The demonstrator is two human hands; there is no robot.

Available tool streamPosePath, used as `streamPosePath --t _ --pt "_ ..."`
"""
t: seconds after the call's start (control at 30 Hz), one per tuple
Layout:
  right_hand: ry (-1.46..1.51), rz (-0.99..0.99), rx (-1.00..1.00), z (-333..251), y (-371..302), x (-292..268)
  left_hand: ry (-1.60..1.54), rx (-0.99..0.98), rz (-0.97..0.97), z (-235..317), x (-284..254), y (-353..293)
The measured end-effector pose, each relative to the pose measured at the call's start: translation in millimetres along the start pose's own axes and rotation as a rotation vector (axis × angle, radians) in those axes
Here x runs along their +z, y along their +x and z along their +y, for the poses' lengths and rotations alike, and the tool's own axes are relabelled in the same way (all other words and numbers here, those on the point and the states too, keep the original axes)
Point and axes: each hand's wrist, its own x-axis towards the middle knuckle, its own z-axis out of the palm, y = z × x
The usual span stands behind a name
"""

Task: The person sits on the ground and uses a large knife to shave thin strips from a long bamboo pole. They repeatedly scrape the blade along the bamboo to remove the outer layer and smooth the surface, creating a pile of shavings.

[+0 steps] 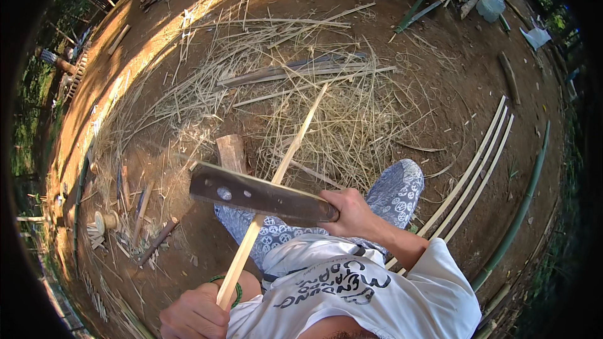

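Observation:
My left hand (200, 312) is closed around the near end of a long pale bamboo strip (242, 254), which slants away from me over my lap, its far end above the shavings. My right hand (353, 215) grips a broad, dark machete (257, 196) by its right end; the handle is hidden in my fist. The blade lies across the strip and covers part of it; whether its edge cuts in cannot be made out. Beyond the blade stands a wooden block (231, 154), partly hidden by it.
A heap of bamboo shavings (352, 119) spreads beyond my feet. Several pale strips (474, 172) and a green bamboo pole (521, 213) lie on the right. Tools and sticks (144, 213) lie on the left. A plastic bag (492, 3) sits at the far right.

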Motion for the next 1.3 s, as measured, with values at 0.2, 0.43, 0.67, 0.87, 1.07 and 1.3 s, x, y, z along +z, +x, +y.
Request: streamPosePath --t 0.2,0.43,0.67,0.87,1.07,1.3 --pt "-0.097 0.067 0.407 68 18 4 -0.059 -0.112 -0.048 10 -5 4" --pt "-0.099 0.081 0.114 46 13 18 0.031 0.049 0.036 4 -7 -8" --pt "-0.159 0.182 0.568 182 68 21 0.143 0.027 0.230 20 -3 -15" --pt "-0.063 0.138 0.306 122 61 35 0.299 0.014 0.327 44 -33 -21" --pt "-0.075 0.090 0.355 92 56 46 0.455 -0.030 0.459 96 -26 5" --pt "-0.016 -0.007 0.121 -23 -21 58 0.550 -0.158 0.304 136 -6 43"
